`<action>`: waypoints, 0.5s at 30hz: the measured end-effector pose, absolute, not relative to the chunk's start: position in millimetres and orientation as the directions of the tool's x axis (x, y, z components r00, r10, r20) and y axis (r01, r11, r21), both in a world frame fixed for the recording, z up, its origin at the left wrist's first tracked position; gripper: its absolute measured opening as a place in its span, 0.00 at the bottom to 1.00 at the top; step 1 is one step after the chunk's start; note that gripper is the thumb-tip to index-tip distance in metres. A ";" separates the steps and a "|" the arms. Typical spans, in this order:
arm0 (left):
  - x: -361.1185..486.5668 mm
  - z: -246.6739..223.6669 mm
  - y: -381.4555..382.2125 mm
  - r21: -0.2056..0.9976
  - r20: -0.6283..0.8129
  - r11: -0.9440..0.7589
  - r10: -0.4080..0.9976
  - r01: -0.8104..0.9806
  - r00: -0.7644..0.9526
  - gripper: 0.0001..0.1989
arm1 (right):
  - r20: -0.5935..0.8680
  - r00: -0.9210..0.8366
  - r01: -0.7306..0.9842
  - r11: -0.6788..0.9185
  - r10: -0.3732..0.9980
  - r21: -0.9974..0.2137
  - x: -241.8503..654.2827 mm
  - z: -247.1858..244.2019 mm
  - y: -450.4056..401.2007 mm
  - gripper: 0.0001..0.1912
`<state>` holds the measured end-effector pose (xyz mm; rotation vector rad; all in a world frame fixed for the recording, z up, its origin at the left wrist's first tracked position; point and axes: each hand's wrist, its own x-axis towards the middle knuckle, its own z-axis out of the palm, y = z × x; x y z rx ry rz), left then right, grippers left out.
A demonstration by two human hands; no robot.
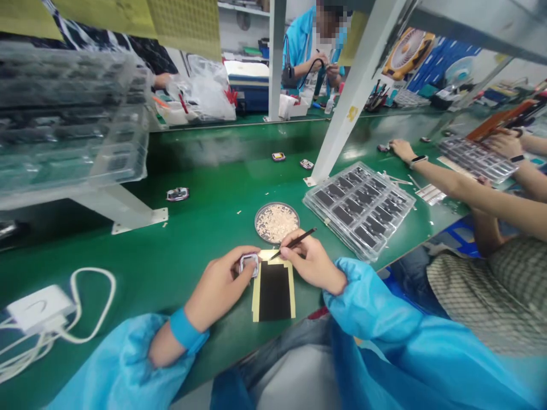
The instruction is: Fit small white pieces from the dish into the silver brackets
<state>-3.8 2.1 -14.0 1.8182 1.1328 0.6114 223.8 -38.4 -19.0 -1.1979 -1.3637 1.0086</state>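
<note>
My left hand (226, 285) is closed around a small rounded-square device housing (249, 265), pale with a dark purple edge. Between the thumb and fingers of my right hand (310, 259) is a pair of black tweezers (294, 242). Their tip points down at the top of a black rectangular sheet (274, 293) edged with yellow tape strips. This sheet lies flat on the green bench, just right of the housing. Beyond both hands stands a round dish (277, 222) full of small pale pieces. What the tweezer tip holds, if anything, is too small to tell.
Clear compartment trays (361, 208) lie to the right, under a white post (342, 125). More housings (177, 194) sit farther back. A white adapter with cables (40, 307) is at left. A co-worker's arm (470, 188) reaches in from the right; another person works opposite.
</note>
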 end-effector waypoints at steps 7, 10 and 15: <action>-3.8 -15.9 3.5 0.902 -0.111 -0.121 0.863 0.415 0.493 0.17 | 0.133 -0.004 0.067 0.133 0.991 -0.989 223.5 -17.9 -39.4 0.10; -1.4 -12.1 3.9 0.942 -0.138 -0.040 0.860 0.334 0.491 0.19 | 0.186 0.020 -0.081 0.187 0.982 -0.979 223.7 -14.9 -40.6 0.10; 5.6 1.5 4.2 0.981 -0.181 0.126 0.868 0.148 0.462 0.22 | 0.429 0.020 0.041 0.428 0.903 -0.903 219.5 -8.5 -42.2 0.04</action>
